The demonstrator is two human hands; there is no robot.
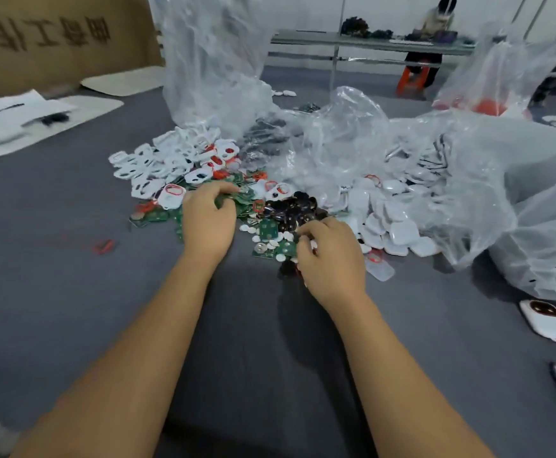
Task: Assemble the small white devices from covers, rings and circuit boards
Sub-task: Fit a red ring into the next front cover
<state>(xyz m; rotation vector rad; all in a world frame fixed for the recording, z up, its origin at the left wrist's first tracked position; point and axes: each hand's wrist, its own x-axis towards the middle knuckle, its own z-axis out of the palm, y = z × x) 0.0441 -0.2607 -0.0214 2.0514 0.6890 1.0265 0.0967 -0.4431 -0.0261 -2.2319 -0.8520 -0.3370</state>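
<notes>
Both hands are down in the parts heap on the grey table [71,292], so this looks like the part-gathering step. The left hand [207,223] curls its fingers into the green circuit boards [267,230]; whether it actually holds 1 I cannot tell. The right hand [331,256] pinches something small at the edge of the dark round parts [291,208], too hidden to name. White covers [398,231] lie just to its right, white frames [147,166] beyond the left hand. 2 assembled devices [545,320] sit near the right edge. Next, probably: lift out 1 board and bring it to a cover.
</notes>
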